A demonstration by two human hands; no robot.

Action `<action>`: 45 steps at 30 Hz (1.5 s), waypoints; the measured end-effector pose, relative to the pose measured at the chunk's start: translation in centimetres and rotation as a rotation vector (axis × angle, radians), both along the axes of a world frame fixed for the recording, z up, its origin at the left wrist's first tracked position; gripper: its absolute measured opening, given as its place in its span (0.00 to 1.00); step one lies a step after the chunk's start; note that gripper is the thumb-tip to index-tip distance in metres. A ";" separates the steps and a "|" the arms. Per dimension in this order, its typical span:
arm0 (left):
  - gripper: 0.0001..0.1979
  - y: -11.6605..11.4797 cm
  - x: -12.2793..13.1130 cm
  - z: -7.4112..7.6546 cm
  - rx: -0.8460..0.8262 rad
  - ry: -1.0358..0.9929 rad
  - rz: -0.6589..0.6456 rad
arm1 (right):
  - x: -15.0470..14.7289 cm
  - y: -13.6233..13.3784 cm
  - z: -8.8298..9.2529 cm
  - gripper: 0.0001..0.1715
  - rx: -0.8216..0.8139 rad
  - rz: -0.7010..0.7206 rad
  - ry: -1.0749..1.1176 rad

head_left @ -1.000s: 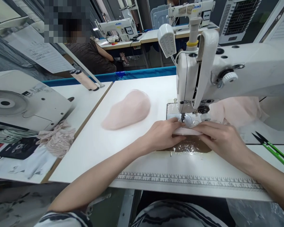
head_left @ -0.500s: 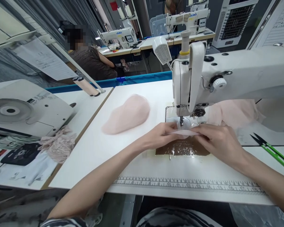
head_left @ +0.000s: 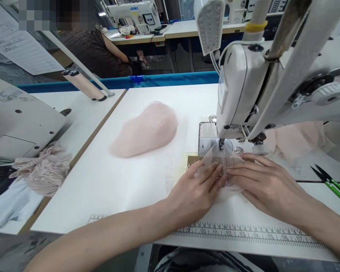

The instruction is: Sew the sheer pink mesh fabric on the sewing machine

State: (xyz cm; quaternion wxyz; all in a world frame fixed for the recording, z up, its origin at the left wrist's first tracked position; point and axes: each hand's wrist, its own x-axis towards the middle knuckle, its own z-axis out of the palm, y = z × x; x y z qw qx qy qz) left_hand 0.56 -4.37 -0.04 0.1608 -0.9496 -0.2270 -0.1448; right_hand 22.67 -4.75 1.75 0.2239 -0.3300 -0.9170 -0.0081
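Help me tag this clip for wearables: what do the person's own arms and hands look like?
The left hand and right hand are bare: no gloves, rings or watch visible. Both forearms are uncovered, no sleeve in view. The bottom edge shows striped dark-and-white clothing.

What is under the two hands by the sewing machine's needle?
A sheer pale fabric piece lies flat under the left hand and right hand, over a brown patch. The hands cover most of the patch.

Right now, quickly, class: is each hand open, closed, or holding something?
Left hand: open and flat, fingertips pressing the sheer fabric piece.
Right hand: open and flat, fingers on the same piece.
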 end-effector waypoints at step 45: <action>0.15 3.1 -0.4 0.6 -0.253 -0.080 -0.048 | 0.4 1.4 -1.0 0.10 0.153 -0.041 0.014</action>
